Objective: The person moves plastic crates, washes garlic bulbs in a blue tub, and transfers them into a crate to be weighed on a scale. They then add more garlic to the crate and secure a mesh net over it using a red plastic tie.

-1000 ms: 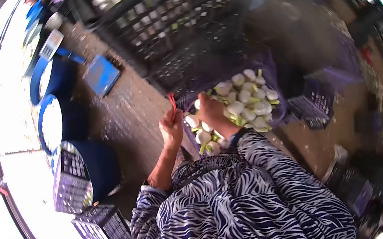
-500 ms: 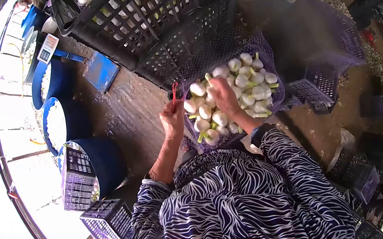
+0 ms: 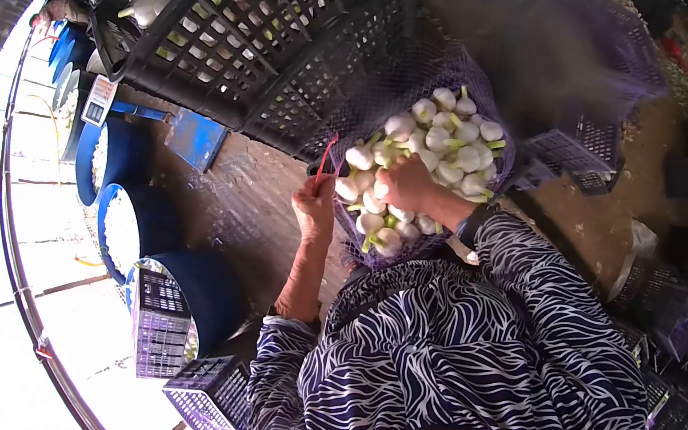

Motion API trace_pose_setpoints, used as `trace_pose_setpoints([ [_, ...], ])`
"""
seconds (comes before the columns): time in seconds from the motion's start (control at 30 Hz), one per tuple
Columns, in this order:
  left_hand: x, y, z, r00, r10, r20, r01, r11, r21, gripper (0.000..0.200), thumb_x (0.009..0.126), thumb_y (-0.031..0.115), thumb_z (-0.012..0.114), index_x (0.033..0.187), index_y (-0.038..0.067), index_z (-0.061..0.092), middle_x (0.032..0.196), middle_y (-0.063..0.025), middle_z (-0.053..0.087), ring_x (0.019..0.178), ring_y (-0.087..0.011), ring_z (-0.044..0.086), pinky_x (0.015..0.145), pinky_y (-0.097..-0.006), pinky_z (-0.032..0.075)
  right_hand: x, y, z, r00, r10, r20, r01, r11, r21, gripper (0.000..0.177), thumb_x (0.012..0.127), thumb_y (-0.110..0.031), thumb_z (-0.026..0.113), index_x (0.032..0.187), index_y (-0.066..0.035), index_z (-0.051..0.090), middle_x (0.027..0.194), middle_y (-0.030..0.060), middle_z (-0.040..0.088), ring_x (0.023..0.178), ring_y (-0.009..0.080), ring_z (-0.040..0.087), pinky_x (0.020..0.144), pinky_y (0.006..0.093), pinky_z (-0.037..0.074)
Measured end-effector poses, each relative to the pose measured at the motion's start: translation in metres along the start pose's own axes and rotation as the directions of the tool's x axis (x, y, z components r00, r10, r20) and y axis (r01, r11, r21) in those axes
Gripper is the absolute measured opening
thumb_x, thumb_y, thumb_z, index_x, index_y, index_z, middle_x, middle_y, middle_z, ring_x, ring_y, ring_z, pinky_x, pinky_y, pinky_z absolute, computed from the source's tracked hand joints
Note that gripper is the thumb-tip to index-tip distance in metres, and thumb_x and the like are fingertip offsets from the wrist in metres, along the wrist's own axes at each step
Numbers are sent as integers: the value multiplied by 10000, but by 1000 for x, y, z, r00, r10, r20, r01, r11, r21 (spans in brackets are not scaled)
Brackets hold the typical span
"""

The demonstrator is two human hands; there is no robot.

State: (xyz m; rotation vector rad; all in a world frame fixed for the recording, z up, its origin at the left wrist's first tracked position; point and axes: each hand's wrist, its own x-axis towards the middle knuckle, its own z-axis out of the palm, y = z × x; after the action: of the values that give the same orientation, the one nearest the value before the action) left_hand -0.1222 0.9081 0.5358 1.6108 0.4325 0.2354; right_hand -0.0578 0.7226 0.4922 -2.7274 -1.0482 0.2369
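White garlic bulbs (image 3: 470, 158) with short green stems lie heaped in an open purple mesh bag (image 3: 474, 78). My right hand (image 3: 407, 184) reaches over the near left part of the heap, its fingers curled down on a bulb and partly hidden from view. Just left of the bag, my left hand (image 3: 314, 209) is closed around the lower end of a thin red strip (image 3: 327, 158), which stands up out of the fist. Whether the strip is a tie or part of a tool cannot be made out.
Black plastic crates (image 3: 239, 27) with garlic stand beyond my left hand. A blue platform scale (image 3: 196, 139) with a white display (image 3: 99, 101) is at left. Blue tubs (image 3: 192, 290) and a purple-black crate (image 3: 211, 401) line the left side. Another crate (image 3: 575, 148) lies at right.
My right hand has shifted slightly toward me and right over the bulbs, its fingers more curled. My left hand still grips the red strip, now tilted differently. The whole view has shifted slightly.
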Motion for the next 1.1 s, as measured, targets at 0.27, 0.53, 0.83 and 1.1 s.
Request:
trace_pose_setpoints([
  [0.27,-7,-16,9,997,56,45,-63,986,156,107,797,105,597,805,8,641,653,25,553,596,-44,463,535,-215,382,-22,-12,27,933,-7,-360,-15,998,-59,326,654,-317,695,900,-146,569,794,2,591,909,201,527,879,441,310],
  [0.53,-7,-21,-18,993,25,114,-39,991,124,81,799,95,592,830,47,648,652,21,566,530,-42,455,457,-196,347,-53,-3,12,875,-44,-481,51,999,1,380,735,-302,620,1077,-137,590,1041,163,542,903,282,545,816,435,400],
  [0.83,-3,-2,-17,998,2,61,-10,990,138,79,804,106,597,851,71,650,620,31,536,456,-19,395,393,-187,284,-51,-61,34,966,-252,-65,257,887,384,323,741,-377,608,831,-72,550,793,96,574,744,301,592,634,412,465],
  [1.1,12,-6,-45,986,-154,-55,154,988,-14,25,778,99,615,766,78,614,560,58,454,417,-7,311,370,-181,190,-36,-38,44,1000,-20,-12,23,814,580,303,674,-363,647,783,-83,607,696,111,604,688,305,600,618,417,458],
])
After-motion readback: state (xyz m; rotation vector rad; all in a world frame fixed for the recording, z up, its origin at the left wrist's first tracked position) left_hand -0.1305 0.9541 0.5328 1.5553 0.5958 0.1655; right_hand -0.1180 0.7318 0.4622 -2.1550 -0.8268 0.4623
